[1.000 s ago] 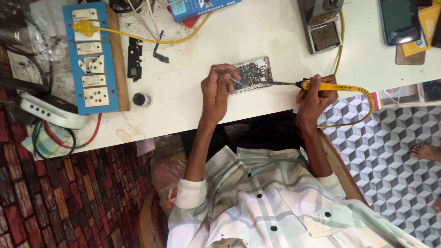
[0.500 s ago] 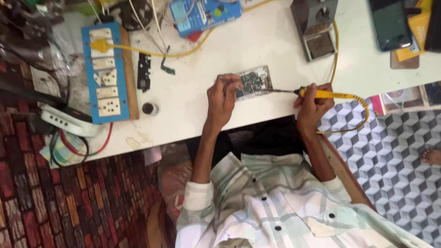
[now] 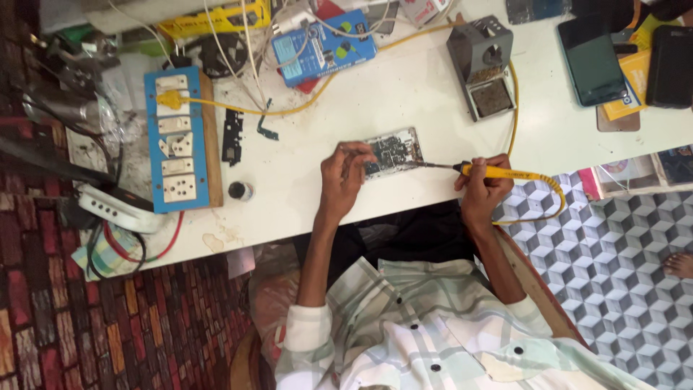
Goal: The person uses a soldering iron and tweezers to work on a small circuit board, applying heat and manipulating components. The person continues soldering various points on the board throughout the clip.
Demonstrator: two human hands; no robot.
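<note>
The left hand (image 3: 345, 173) presses its fingers together on the near edge of a small circuit board (image 3: 393, 152), probably so that the board does not slide on the white counter (image 3: 404, 94). The right hand (image 3: 482, 189) has its grip closed around the yellow handle of a soldering iron (image 3: 498, 172), held like a pen, so the thin tip can reach to the board's edge just beside the left grip. The board lies flat on the counter between both hands; it looks grey and dark, full of tiny parts, with a pale frame. The iron's yellow cable (image 3: 552, 198) loops off the counter edge behind the right grip. Beyond the right grip stands a grey iron stand (image 3: 482, 66). Far from the left grip lie a blue socket strip (image 3: 175, 141) and a small dark bottle (image 3: 240, 191).
</note>
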